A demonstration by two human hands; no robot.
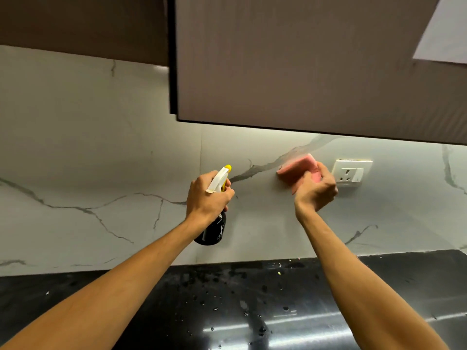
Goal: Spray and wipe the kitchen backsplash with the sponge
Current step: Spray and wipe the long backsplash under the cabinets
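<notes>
The backsplash (101, 152) is pale marble with grey veins. My right hand (316, 190) grips a pink sponge (298, 170) and holds it flat against the backsplash, just left of a wall socket. My left hand (207, 195) grips a spray bottle (214, 231) with a black body, a white trigger head and a yellow nozzle tip. The nozzle points at the wall, a short way left of the sponge.
A white socket and switch plate (351, 173) sits on the wall right beside the sponge. Brown wall cabinets (303, 61) hang low overhead. Below lies a glossy black countertop (252, 311) dotted with water drops.
</notes>
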